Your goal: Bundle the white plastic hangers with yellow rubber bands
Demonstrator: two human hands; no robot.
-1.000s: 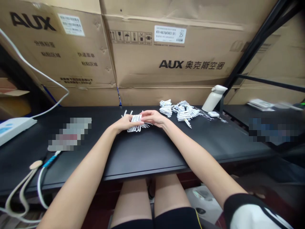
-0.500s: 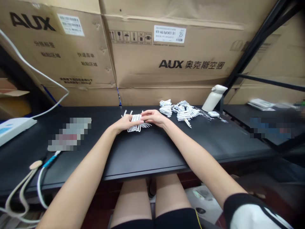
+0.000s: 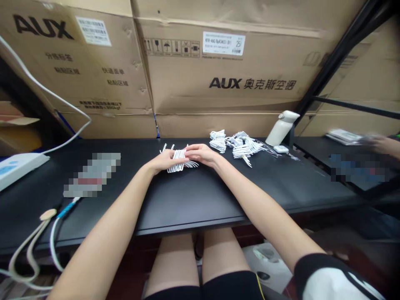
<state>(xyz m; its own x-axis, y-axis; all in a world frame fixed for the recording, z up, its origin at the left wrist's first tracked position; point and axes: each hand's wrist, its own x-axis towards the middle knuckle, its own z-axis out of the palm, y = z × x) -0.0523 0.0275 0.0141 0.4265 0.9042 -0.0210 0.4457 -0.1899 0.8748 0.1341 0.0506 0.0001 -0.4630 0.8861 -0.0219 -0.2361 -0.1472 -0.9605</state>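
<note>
A bundle of white cords (image 3: 178, 160), looped back and forth, is between my two hands above the black table. My left hand (image 3: 163, 161) grips its left side, thumb over the loops. From the right, my right hand (image 3: 201, 155) closes on the same bundle, its fingers across the top and thumb along the front. Loose cord ends stick out behind my left fingers and below my right hand. The undersides of both hands are hidden. Right of my right hand lie white cord bundles (image 3: 218, 141) and a bigger heap of bundled cords (image 3: 245, 146).
A pale bottle (image 3: 282, 128) and small white case (image 3: 281, 148) stand at the back right. Cardboard boxes (image 3: 250, 62) wall off the rear. At left are a blurred-out flat object (image 3: 93, 175), a white device (image 3: 20, 166) and a strap (image 3: 29, 246). Another person's hand (image 3: 387, 146) shows far right.
Both my hands hold nearly still on the bundle. At the far right edge, the other person's hand has come further into view.
</note>
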